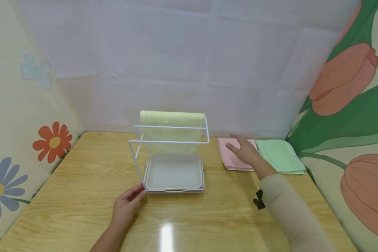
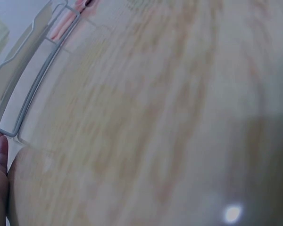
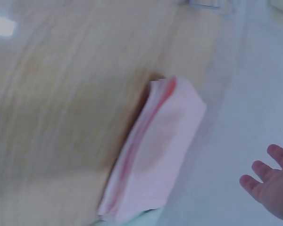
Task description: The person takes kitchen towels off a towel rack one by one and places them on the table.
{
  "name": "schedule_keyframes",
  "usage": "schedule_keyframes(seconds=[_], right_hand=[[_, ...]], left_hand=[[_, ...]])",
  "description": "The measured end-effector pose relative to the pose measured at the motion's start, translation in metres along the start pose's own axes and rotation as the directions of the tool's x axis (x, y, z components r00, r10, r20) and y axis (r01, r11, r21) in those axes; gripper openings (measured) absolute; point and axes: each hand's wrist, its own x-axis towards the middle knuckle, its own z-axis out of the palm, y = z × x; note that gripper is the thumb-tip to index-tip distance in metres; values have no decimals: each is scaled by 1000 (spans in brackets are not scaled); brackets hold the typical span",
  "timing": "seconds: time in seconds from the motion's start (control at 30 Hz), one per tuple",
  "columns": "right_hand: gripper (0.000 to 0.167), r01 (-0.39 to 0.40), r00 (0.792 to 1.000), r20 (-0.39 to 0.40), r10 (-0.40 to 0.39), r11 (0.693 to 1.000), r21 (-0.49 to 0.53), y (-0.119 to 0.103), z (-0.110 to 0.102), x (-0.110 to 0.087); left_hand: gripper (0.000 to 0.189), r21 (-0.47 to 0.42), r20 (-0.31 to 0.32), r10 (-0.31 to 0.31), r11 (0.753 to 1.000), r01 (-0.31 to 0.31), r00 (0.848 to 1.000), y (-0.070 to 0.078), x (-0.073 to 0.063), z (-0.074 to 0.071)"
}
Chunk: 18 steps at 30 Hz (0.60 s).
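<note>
A white wire rack (image 1: 168,142) stands on the table with a pale tray (image 1: 173,171) in its base. Over its back bar hangs a pale yellow cloth (image 1: 173,120). My left hand (image 1: 128,203) pinches the rack's front left corner between thumb and fingers; the left wrist view shows fingertips (image 2: 1,150) at that corner. To the right lies a folded pink cloth (image 1: 231,159), layered and thick in the right wrist view. My right hand (image 1: 246,151) hovers over it with fingers spread, holding nothing. Beside the pink cloth is a folded mint green cloth (image 1: 280,155).
The wooden table (image 1: 91,196) ends at a white sheet (image 1: 176,70) hung behind it. Flower-patterned panels (image 1: 362,140) stand along the left and right sides. A black strap end (image 1: 259,200) dangles under the right sleeve.
</note>
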Motion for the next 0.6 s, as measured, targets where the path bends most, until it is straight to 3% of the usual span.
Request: schedule_keyframes(seconds=[0.3, 0.6], right_hand=[[62, 27, 999, -46, -21, 992, 124, -36, -29, 12], [59, 81, 994, -88, -61, 964, 251, -73, -42, 21]], left_hand=[[23, 5, -6, -13, 1000, 13, 1000, -2, 1, -1], [22, 24, -4, -22, 999, 22, 1000, -1, 0, -1]])
